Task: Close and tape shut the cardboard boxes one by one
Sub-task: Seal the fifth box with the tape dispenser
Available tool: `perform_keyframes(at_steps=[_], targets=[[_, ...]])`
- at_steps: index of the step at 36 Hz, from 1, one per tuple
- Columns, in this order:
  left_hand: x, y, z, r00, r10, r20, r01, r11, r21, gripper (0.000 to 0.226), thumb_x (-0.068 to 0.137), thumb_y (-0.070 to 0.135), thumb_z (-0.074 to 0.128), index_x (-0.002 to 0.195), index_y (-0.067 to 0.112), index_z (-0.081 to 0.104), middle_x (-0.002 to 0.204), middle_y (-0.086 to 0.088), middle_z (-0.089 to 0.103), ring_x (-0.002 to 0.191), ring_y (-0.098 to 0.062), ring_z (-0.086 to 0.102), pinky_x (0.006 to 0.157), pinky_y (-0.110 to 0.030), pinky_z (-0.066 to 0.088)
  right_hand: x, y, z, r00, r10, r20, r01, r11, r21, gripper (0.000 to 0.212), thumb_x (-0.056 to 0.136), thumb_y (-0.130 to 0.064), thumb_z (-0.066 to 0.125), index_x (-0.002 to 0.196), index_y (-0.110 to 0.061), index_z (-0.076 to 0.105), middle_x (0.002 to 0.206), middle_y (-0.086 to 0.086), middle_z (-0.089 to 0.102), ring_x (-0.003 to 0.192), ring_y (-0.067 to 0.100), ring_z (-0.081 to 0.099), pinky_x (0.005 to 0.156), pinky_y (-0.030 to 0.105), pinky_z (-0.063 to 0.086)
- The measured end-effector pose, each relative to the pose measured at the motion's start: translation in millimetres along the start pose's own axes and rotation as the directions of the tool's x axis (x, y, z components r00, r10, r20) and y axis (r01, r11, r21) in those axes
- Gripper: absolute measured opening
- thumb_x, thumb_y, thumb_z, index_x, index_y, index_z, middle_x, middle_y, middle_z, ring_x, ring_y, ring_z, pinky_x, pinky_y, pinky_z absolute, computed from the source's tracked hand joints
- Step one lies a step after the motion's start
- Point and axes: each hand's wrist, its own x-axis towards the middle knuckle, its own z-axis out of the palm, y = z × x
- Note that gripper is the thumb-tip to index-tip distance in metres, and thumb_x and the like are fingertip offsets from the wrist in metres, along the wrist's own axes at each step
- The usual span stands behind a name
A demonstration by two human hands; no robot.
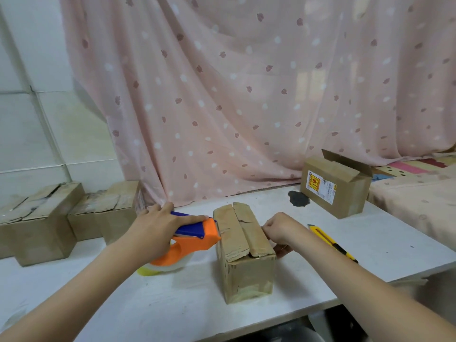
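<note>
- Forearms enter from the bottom edge; left hand (158, 224) curls round the orange tape dispenser (195, 236), index finger laid along its blue top.
- Dispenser nose touches the left top edge of the small cardboard box (244, 253), centre frame on the white table (345, 275).
- Right hand (278, 230) rests curled at the box's right edge; whether it pinches tape is unclear.
- Judgement: hold flaps flat, pull across the seam steadily.
- Tape itself is too clear to trace; the open box (335, 186) interior at right is hidden.

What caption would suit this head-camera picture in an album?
Left hand holds an orange tape dispenser against a closed cardboard box while the right hand steadies its far side.
</note>
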Motion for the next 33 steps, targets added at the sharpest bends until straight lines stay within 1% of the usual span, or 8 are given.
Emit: perform_keyframes(at_steps=[5,8,12,15,20,24,28,33], targets=[[0.5,5.3,-3.8,1.0,-0.011,0.025,0.011,1.0,0.001,0.088,0.089,0.016,0.04,0.142,0.07,-0.006,0.12,-0.001,0.039,0.106,-0.024,0.047,0.088,-0.034,0.039,2.9,4.9,1.3,0.998,0.062,0.022,-0.054,0.966,-0.254,0.036,0.098,-0.032,0.056,0.082,0.0,0.059,0.077,0.013,0.07,0.056,0.023,0.064,0.062,0.031,0.058],[-1.5,9.4,-5.3,1.0,-0.024,0.02,0.024,1.0,-0.01,0.087,0.091,0.018,0.041,0.141,0.07,-0.007,0.116,-0.001,0.038,0.11,-0.025,0.047,0.092,-0.035,0.04,8.3,7.1,-5.4,0.986,-0.111,-0.128,0.082,0.973,-0.215,0.031,0.096,-0.027,0.058,0.083,0.001,0.063,0.078,0.017,0.072,0.058,0.028,0.064,0.058,0.028,0.051],[-1.3,15.6,-5.9,0.999,-0.035,0.003,0.035,0.999,-0.003,0.084,0.093,0.019,0.04,0.142,0.068,-0.007,0.113,-0.001,0.04,0.108,-0.025,0.047,0.083,-0.033,0.035,-2.4,0.4,-13.4,0.836,-0.439,-0.328,0.374,0.895,-0.245,0.032,0.103,-0.023,0.046,0.115,-0.005,0.07,0.111,0.016,0.072,0.105,0.034,0.065,0.086,0.038,0.053],[3.0,19.2,-5.4,0.999,-0.047,-0.005,0.047,0.999,-0.009,0.084,0.092,0.019,0.041,0.143,0.068,-0.005,0.103,0.001,0.035,0.096,-0.024,0.043,0.084,-0.034,0.04,-21.8,-9.4,-8.5,0.736,-0.653,-0.179,0.56,0.735,-0.383,0.037,0.106,-0.033,0.038,0.127,-0.015,0.063,0.125,0.011,0.067,0.119,0.034,0.057,0.098,0.043,0.046],[9.1,28.0,-0.4,0.997,-0.069,-0.019,0.068,0.997,-0.019,0.082,0.094,0.023,0.044,0.143,0.068,-0.004,0.099,0.001,0.031,0.087,-0.022,0.031,0.084,-0.035,0.042,-24.8,-1.6,11.4,0.769,-0.626,0.131,0.591,0.619,-0.517,0.05,0.106,-0.048,0.027,0.139,-0.015,0.046,0.155,0.009,0.039,0.141,0.024,0.035,0.121,0.041,0.022],[8.6,32.3,1.8,0.997,-0.074,-0.021,0.074,0.997,-0.035,0.085,0.095,0.018,0.043,0.145,0.065,-0.005,0.104,-0.001,0.034,0.087,-0.023,0.031,0.087,-0.035,0.042,-28.3,6.5,18.8,0.796,-0.582,0.168,0.537,0.549,-0.641,0.071,0.105,-0.054,0.016,0.156,-0.005,0.023,0.164,0.01,0.022,0.154,0.02,0.009,0.125,0.035,-0.004],[6.4,32.7,3.6,0.997,-0.08,-0.02,0.079,0.997,-0.02,0.086,0.095,0.017,0.044,0.146,0.064,-0.006,0.114,-0.004,0.041,0.093,-0.024,0.04,0.084,-0.034,0.041,-31.1,6.6,19.8,0.806,-0.565,0.177,0.517,0.526,-0.675,0.084,0.099,-0.063,0.007,0.159,-0.006,0.008,0.168,0.009,0.006,0.154,0.016,-0.002,0.124,0.034,-0.007],[4.8,31.9,6.1,0.995,-0.085,-0.05,0.083,0.996,-0.034,0.086,0.094,0.017,0.043,0.145,0.065,-0.006,0.105,-0.002,0.035,0.085,-0.022,0.032,0.076,-0.032,0.034,-46.3,1.0,16.6,0.799,-0.56,0.218,0.556,0.551,-0.622,0.072,0.105,-0.055,0.016,0.16,-0.01,0.007,0.168,0.004,0.002,0.154,0.015,-0.004,0.12,0.028,-0.007]])
